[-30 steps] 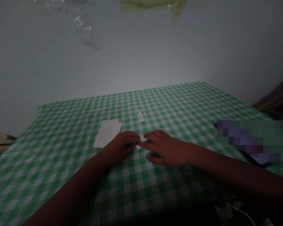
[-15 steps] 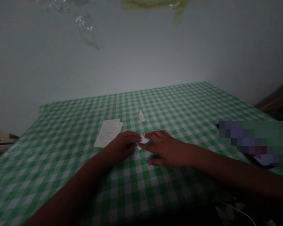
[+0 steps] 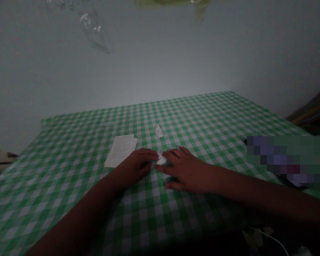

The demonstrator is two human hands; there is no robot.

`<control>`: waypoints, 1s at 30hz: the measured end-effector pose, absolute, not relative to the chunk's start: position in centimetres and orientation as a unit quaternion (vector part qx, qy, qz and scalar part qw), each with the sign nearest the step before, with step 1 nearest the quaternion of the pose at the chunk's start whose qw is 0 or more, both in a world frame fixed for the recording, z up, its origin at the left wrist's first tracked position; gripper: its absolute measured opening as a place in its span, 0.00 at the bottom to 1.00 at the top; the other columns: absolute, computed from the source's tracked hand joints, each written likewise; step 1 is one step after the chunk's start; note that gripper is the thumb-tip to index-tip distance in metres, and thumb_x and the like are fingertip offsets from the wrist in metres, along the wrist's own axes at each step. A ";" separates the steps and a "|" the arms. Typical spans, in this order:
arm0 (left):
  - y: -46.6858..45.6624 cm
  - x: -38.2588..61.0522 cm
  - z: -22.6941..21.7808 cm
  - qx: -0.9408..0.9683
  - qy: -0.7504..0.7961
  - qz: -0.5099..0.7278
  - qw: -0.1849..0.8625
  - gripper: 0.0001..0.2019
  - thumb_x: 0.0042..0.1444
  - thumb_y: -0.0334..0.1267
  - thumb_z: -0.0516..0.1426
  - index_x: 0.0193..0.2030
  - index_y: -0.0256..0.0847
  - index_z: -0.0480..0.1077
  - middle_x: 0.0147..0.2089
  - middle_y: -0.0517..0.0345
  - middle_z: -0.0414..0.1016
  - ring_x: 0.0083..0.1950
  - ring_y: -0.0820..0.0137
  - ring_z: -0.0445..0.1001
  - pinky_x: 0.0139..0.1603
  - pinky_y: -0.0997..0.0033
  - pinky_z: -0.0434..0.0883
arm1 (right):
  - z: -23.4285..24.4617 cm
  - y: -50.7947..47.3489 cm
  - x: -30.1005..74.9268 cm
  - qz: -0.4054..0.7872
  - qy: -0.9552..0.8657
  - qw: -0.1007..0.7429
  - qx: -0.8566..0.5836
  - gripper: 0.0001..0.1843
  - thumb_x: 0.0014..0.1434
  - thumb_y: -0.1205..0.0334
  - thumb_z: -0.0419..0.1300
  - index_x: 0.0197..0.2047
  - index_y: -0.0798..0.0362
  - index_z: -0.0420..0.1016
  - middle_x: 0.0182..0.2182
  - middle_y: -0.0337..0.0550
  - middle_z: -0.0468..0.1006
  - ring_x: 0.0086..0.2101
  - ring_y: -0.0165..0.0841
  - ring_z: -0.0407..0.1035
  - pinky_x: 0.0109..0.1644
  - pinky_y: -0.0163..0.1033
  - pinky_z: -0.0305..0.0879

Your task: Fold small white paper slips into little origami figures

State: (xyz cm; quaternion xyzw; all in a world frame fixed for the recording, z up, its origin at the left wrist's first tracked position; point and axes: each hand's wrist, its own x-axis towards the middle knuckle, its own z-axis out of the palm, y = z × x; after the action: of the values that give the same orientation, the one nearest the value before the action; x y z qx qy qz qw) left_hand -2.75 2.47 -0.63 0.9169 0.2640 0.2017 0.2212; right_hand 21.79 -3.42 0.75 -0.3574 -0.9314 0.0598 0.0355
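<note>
A small folded piece of white paper [image 3: 161, 160] lies on the checked cloth between my hands, partly covered by the fingers. My left hand [image 3: 137, 161] has its fingers pressed together, with their tips holding the paper's left edge. From the right, my right hand [image 3: 185, 169] reaches over it with fingers spread, index finger and neighbours touching the paper and the thumb apart on the cloth. Beyond the hands sits another small folded paper [image 3: 158, 131], pointed at the top. Printed paper sheets [image 3: 120, 149] are stacked just left of my left hand.
A green and white checked tablecloth [image 3: 192, 117] covers the table, which meets a pale wall [image 3: 160, 64]. A dark flat device [image 3: 290, 181], partly blurred out, lies at the right. A thin white cable [image 3: 272, 238] hangs below the front edge.
My right fingertips have shifted slightly over the small paper, and its visible part looks a little different. The view has moved slightly; the second folded paper and the sheets stay put.
</note>
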 end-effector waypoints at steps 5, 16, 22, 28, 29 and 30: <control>2.3 -2.6 -0.5 0.918 0.262 0.204 0.218 0.14 0.62 0.30 0.53 0.52 0.42 0.73 0.54 0.50 0.76 0.57 0.63 0.73 0.59 0.56 0.71 | 0.5 -3.5 21.6 0.051 -0.929 0.040 -0.364 0.34 0.65 0.41 0.52 0.70 0.45 0.58 0.67 0.60 0.58 0.63 0.57 0.54 0.63 0.68 0.48; 2.4 -2.5 -0.6 0.919 0.259 0.201 0.218 0.13 0.62 0.31 0.55 0.52 0.43 0.73 0.54 0.51 0.76 0.57 0.64 0.72 0.60 0.57 0.70 | 0.6 -3.5 21.4 0.056 -0.927 0.036 -0.370 0.35 0.65 0.41 0.52 0.71 0.46 0.57 0.66 0.60 0.59 0.63 0.55 0.53 0.63 0.66 0.49; 2.4 -2.3 -1.1 0.922 0.258 0.208 0.199 0.12 0.62 0.30 0.55 0.50 0.42 0.72 0.53 0.51 0.76 0.56 0.63 0.72 0.60 0.56 0.69 | 0.8 -3.2 21.4 0.063 -0.921 0.049 -0.381 0.26 0.69 0.51 0.49 0.68 0.44 0.61 0.63 0.56 0.64 0.60 0.52 0.59 0.63 0.65 0.50; 2.5 -2.2 -1.5 0.927 0.258 0.197 0.189 0.13 0.59 0.26 0.55 0.49 0.42 0.71 0.52 0.53 0.76 0.56 0.64 0.72 0.60 0.57 0.68 | 1.0 -3.0 21.5 0.055 -0.921 0.047 -0.383 0.24 0.70 0.55 0.48 0.66 0.48 0.65 0.61 0.55 0.67 0.60 0.49 0.61 0.65 0.68 0.46; 2.5 -2.2 -1.5 0.926 0.259 0.199 0.190 0.13 0.58 0.26 0.55 0.48 0.42 0.71 0.52 0.53 0.76 0.56 0.64 0.72 0.60 0.57 0.68 | 1.1 -3.0 21.5 0.052 -0.923 0.044 -0.378 0.24 0.70 0.56 0.47 0.65 0.49 0.66 0.61 0.56 0.68 0.59 0.49 0.61 0.65 0.67 0.47; 2.6 -2.2 -1.5 0.925 0.258 0.202 0.192 0.13 0.58 0.26 0.55 0.48 0.42 0.71 0.52 0.53 0.76 0.56 0.64 0.72 0.60 0.57 0.68 | 1.2 -3.0 21.5 0.048 -0.925 0.042 -0.374 0.23 0.70 0.56 0.46 0.65 0.49 0.67 0.60 0.56 0.69 0.59 0.48 0.62 0.65 0.67 0.48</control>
State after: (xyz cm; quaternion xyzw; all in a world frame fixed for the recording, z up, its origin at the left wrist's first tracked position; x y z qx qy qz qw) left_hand -2.16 2.55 -1.52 0.9249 0.2585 0.2021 0.1922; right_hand 21.49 -3.02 1.16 -0.3736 -0.9254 0.0479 0.0425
